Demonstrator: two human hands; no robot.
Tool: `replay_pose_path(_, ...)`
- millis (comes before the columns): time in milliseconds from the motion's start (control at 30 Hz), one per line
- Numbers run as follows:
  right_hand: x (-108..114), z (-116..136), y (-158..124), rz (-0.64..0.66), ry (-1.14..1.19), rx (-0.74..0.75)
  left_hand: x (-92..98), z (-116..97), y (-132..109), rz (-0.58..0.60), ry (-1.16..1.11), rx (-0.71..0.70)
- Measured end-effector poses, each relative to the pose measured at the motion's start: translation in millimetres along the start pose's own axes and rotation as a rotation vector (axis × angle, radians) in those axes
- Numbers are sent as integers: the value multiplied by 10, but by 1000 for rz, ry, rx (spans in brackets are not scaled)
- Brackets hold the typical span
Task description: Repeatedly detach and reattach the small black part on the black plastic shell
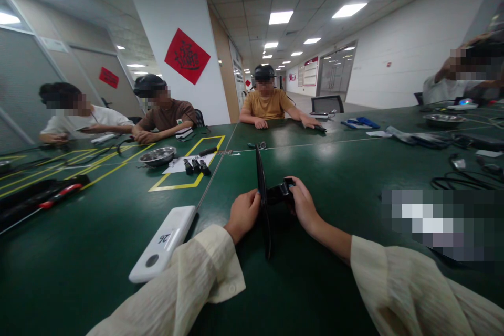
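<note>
Room (394, 63): office-like, ceiling panels lit, pale walls; background only, no hazard judged.
Worktop (334, 184): dark green, wide, seamed, with glossy patches; hard enough, probably, to mark anything dropped on it.
Person opposite (265, 102): seated at far edge, in headset and yellow-brown shirt; well apart from the handling, low chance of a bump.
Black device (275, 195): between both hands, above near-middle of worktop. Thin panel (268, 233) roughly upright, edge-on to camera; block (280, 192) jutting from right side. Contact of lower edge with worktop: cannot tell. Might twist or tip rightward, owing to off-centre bulk.
Metal bowl (157, 156): left, beyond reach of a small slip.
White slab (163, 244): marked 26, flat, beside left sleeve (205, 262); could be nudged by a sweeping forearm.
Left hand (243, 215): fingers closed on panel's left side; may slide if surface smooth.
Right hand (305, 203): fingers curled round block's outer end; uneven pull against left could strain the joint.
Small black pieces (197, 166): on paper (177, 165), clear of both hands.
</note>
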State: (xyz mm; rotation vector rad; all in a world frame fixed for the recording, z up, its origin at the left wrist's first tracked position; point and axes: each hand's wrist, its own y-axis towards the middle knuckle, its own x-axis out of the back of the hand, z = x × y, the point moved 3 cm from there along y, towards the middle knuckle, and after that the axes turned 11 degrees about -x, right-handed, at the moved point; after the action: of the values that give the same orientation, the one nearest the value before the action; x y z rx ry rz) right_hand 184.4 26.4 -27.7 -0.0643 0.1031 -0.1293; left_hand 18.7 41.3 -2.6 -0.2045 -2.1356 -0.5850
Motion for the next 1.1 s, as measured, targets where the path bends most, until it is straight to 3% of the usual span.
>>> replay_pose_path(233,-3,7,-1,-3,10,1,-9,1,-3,-10,-89,77)
replay_pose_path(500,-1,21,-14,-27,18,3,-3,-10,-1,68,-29,110)
replay_pose_path(933,2,10,-10,-12,19,1,-6,-19,12,-14,-256,66)
replay_pose_path(1100,5,10,-14,0,27,1,-14,-24,6,-14,-346,122)
